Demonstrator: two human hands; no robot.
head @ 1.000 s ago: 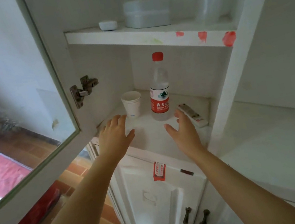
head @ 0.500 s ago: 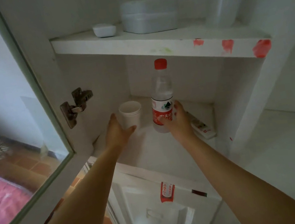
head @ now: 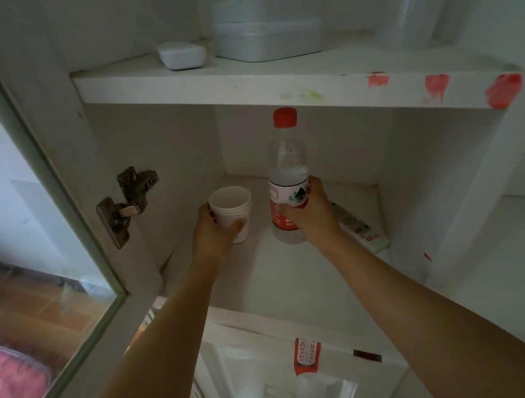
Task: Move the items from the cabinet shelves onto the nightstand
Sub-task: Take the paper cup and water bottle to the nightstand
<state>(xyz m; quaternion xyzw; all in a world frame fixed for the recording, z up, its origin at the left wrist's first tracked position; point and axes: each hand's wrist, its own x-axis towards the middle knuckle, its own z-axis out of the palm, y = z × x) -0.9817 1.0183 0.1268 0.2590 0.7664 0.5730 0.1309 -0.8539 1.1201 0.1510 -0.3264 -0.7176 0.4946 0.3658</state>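
Since prior frame: left hand (head: 213,233) now wrapped around one paper cup (head: 232,211) | right hand (head: 308,213) gripping one water bottle (head: 286,174) | one remote (head: 359,227) beside, lower shelf (head: 267,278).

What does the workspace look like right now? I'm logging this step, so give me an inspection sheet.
Surface: lower cabinet shelf, white, bare toward the front edge.
Job's things: white paper cup and red-capped water bottle, both upright; remote control lying at the right; on the upper shelf, a small white case and stacked white containers.
Clutter: red smears on the upper shelf edge.
Hands: left hand wrapped around the cup; right hand wrapped around the bottle.
Cables: nothing seen.
Surroundings: glass cabinet door open at left, metal hinge.
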